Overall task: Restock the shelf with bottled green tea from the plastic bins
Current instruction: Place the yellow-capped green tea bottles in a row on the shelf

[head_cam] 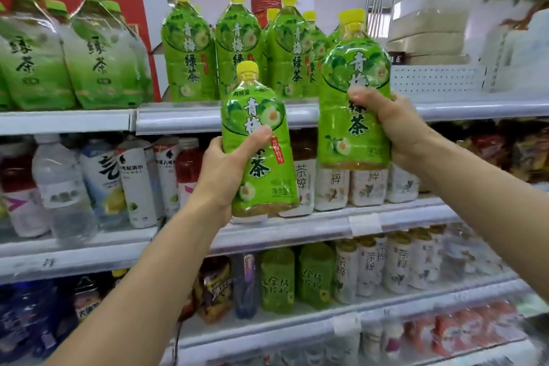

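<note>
My left hand [225, 166] grips a green tea bottle [258, 128] with a yellow cap, upright, in front of the top shelf's edge [184, 122]. Higher and to the right, my right hand [395, 125] grips a second green tea bottle [353, 68], lifted to the level of the top shelf. Several matching yellow-capped green tea bottles [190, 53] stand in a group on that shelf, just behind and left of the two held ones. The plastic bins are out of view.
Green-capped tea bottles [68, 62] fill the top shelf's left section. Stacked pale packages [427, 30] sit at the far right of it, with bare shelf in front. Lower shelves hold water, white tea bottles [368, 184] and other drinks.
</note>
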Motion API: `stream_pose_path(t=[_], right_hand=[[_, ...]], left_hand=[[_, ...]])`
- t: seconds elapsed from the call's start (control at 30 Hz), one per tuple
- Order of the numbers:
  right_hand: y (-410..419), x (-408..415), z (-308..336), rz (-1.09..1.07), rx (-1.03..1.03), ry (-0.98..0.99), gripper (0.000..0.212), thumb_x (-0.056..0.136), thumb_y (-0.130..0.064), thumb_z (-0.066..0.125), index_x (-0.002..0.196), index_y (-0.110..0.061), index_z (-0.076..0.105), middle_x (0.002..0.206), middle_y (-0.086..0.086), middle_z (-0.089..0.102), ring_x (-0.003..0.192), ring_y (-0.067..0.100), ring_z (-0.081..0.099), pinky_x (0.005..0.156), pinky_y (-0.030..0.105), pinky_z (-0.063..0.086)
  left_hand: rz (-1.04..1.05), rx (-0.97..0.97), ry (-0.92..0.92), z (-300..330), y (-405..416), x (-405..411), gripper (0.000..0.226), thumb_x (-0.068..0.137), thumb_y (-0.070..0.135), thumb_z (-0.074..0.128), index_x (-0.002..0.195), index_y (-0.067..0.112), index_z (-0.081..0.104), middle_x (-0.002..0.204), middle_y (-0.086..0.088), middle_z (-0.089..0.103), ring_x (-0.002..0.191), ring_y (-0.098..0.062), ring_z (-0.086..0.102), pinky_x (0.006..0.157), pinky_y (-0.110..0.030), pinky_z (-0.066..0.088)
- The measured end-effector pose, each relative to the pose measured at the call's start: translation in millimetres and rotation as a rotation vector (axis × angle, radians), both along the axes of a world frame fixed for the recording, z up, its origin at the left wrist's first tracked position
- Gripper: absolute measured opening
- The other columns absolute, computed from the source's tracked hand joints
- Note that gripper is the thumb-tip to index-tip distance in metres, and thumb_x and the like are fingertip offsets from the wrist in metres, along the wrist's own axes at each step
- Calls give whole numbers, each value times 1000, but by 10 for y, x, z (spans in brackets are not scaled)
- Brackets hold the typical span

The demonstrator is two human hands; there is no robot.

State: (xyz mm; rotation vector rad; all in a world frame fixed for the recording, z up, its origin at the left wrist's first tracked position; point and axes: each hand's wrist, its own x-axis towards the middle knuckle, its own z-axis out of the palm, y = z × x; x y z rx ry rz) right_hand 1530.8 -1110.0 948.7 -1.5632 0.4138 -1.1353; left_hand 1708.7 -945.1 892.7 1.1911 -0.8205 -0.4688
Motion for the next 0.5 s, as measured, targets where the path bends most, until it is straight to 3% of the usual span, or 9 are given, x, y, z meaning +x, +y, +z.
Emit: stream_pose_path(t=[0.13, 0.33, 0.5], right_hand=[[-440, 4, 427, 13, -62, -56, 89, 46, -44, 85, 124, -9, 60, 96, 7, 76, 84, 24, 75, 71, 42, 61], [-1034, 201, 925, 99, -91, -126, 105, 39, -42, 97, 130, -13, 52, 111, 9, 72, 92, 24, 74, 73, 47, 61], [-1404, 474, 1021, 127, -87, -126, 77, 64, -29, 91, 126, -16, 47, 113, 7, 68, 91, 20, 72, 70, 40, 62]], left_hand=[[67, -51, 25, 172, -274, -151, 85, 54, 60, 87, 125, 21, 60, 110, -5, 76, 99, -28, 74, 88, -56, 58], [177, -123, 61, 394, -629, -279, 121, 36, 68, 93, 138, 18, 52, 123, -9, 70, 108, -32, 70, 89, -55, 57], [243, -130, 78, 532, -829, -371, 128, 37, 70, 93, 145, 19, 45, 127, -9, 68, 109, -31, 69, 87, -50, 57]])
